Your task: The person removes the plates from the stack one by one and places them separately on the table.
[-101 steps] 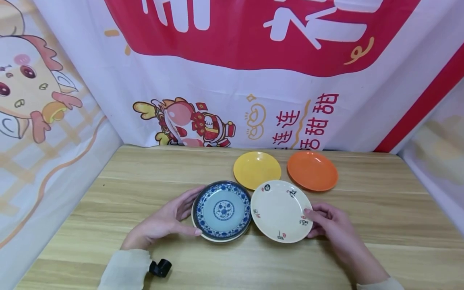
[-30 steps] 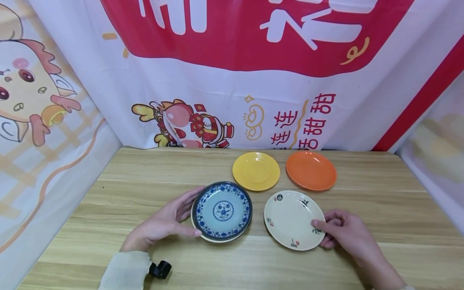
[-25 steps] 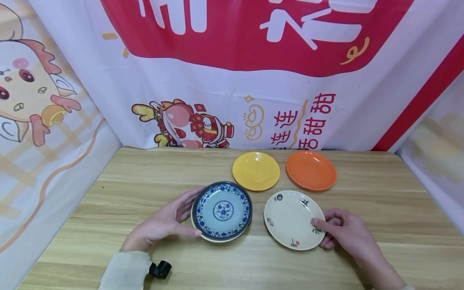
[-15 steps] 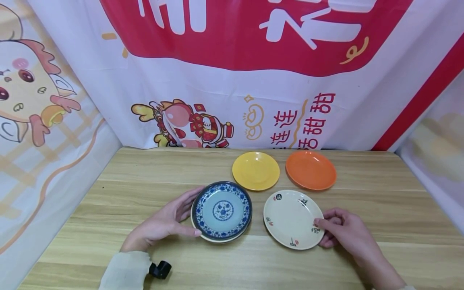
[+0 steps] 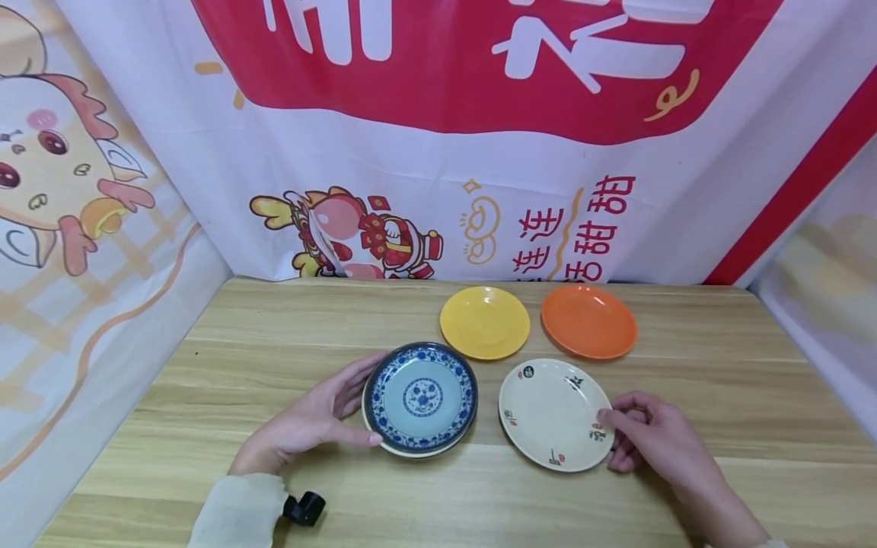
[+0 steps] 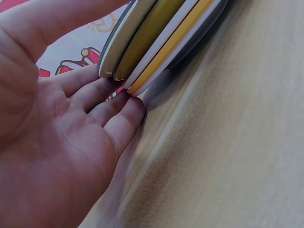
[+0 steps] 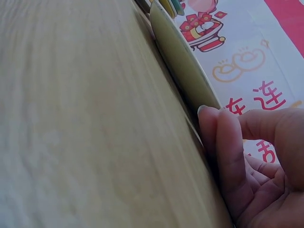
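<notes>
A stack of several plates stands left of the middle in the head view, topped by a blue-and-white patterned plate (image 5: 421, 399). My left hand (image 5: 311, 418) cups its left side, thumb at the front rim and fingers behind. In the left wrist view the fingers (image 6: 126, 116) touch the edges of the stacked plates (image 6: 156, 45), whose layers look cream, yellow, white and orange. To the right lies a cream plate (image 5: 551, 415) with small black and red characters. My right hand (image 5: 658, 441) pinches its right rim, thumb on top; the right wrist view shows fingertips under the edge.
Behind these, a yellow plate (image 5: 484, 323) and an orange plate (image 5: 589, 322) lie side by side on the wooden table (image 5: 308, 320). A printed cloth (image 5: 425, 152) hangs along the table's back edge. A black wrist mount (image 5: 304, 508) sticks out from the left sleeve.
The cream plate has moved right and nearer to me, leaving a gap beside the stack. More recently the right thumb has slid slightly outward on its rim. My left hand has stayed put.
</notes>
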The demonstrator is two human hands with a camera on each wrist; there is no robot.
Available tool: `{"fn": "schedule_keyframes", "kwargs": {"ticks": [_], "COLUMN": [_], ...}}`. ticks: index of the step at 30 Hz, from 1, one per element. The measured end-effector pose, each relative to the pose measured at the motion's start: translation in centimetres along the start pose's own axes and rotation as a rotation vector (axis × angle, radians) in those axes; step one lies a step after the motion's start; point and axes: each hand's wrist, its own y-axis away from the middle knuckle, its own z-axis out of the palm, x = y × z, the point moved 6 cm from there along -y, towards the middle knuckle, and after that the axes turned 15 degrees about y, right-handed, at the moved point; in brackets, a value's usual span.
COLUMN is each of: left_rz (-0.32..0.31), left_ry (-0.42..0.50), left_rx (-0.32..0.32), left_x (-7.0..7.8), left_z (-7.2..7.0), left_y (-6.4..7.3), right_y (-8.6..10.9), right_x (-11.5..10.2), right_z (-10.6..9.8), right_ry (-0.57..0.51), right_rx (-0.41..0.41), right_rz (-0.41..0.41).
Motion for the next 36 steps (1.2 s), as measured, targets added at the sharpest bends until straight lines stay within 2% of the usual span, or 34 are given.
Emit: {"fn": "schedule_keyframes", "kwargs": {"ticks": [17, 23, 30, 36], "left_rz": [-0.004, -0.006, -0.016, -0.012], "left_ry": [0.0, 0.003, 0.009, 0.008], "left_rx": [0.019, 0.032, 0.033, 0.036], "left_x": [-0.2, -0.2, -0.1, -0.1], "left_z": [-0.1, 0.0, -0.1, 0.0], "left_y": [0.0, -0.1, 0.0, 0.0], "right_y": [-0.4, -0.6, -0.5, -0.3], "right_x": [0.6, 0.4, -1.9, -5.5], "right_z": [-1.4, -2.0, -1.9, -0.4], "right_ry": [-0.061, -0.09, -0.06, -0.053], "right_rx": [0.029, 0.042, 0.032, 0.029], "right_rz": [-0.007, 0.024, -0.008, -0.141]}}
